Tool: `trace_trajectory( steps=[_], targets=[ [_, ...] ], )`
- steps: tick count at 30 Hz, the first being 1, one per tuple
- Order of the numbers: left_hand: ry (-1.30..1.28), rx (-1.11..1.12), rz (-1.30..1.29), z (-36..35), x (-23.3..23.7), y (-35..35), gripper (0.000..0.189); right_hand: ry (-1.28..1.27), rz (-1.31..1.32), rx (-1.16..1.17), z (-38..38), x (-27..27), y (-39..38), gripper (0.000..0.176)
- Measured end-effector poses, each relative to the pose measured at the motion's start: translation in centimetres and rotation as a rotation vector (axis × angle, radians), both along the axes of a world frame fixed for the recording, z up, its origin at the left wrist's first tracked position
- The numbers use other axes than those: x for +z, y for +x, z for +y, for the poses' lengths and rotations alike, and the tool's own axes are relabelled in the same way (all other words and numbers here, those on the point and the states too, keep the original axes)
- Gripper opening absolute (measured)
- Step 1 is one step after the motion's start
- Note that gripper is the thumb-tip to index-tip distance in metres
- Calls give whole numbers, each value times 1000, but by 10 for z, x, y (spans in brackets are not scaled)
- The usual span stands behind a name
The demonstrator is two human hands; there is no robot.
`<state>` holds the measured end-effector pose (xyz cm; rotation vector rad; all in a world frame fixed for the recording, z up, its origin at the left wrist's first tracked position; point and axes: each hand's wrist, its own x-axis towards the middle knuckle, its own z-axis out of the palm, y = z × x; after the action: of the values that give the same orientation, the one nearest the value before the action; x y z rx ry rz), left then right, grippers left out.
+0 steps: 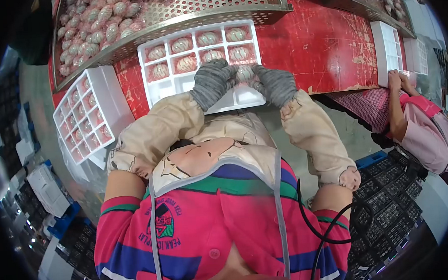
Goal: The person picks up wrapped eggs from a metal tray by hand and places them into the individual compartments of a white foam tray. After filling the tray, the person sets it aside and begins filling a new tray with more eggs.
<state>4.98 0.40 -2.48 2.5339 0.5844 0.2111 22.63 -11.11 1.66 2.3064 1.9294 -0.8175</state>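
A white foam tray [148, 96] with square compartments lies in front of me on the red table. Most of its far compartments each hold a round, pale, striped item in clear wrap with pink marks. One such wrapped ball [244, 73] sits between my gloved hands, over the near right part of the tray. My left hand [212, 84], in a grey knit glove, has its fingers curled against the ball's left side. On the other side, my right hand [276, 84], gloved alike, has bent fingers at the ball's right edge. Some fingertips are hidden.
A perforated metal bin [202, 14] of wrapped balls spans the table's far edge. At left, a filled foam tray [83, 114] leans on its side. More foam trays [387, 50] stand at right, beside another person [426, 124]. The red table [326, 53] is scuffed.
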Motion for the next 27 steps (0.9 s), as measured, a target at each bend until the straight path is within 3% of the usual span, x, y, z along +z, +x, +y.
trace_trajectory(
  steps=[4, 6, 11, 14, 18, 21, 22, 23, 25, 26, 27],
  targets=[
    [-13, -1, 76, 4, 2, 10, 25, -39, -88, 55, 13, -9, -1, 40],
    [69, -67, 345, 1, 0, 18, 27, -87, -91, 77, 14, -10, -3, 39],
    [45, -97, 518, 5, 5, 36, 26, -114, -172, 147, 15, -21, -6, 34],
    [-146, -126, 757, 1, -8, 63, 35, -156, -272, 174, 15, -33, -7, 29],
    [-48, -164, 692, 2, 3, 64, 37, -154, -298, 170, 26, -40, -8, 24],
    [-160, -276, 787, 25, 33, 68, 32, -54, -195, 94, 23, -28, -7, 28],
    [-113, -346, 659, 41, 82, 55, 28, -91, -167, 26, 25, -14, -11, 31],
    [-17, -234, 95, 60, -15, 43, 24, -136, -131, -43, 27, -8, -16, 34],
    [-235, 26, 202, 128, 87, 44, 26, -239, -156, -44, 23, -27, -10, 40],
    [17, 129, -99, 170, 39, 46, 31, -219, -156, -77, 15, -33, -9, 41],
    [154, 120, -12, 213, 24, 43, 37, -192, -163, -112, 12, -35, -9, 44]
  ],
)
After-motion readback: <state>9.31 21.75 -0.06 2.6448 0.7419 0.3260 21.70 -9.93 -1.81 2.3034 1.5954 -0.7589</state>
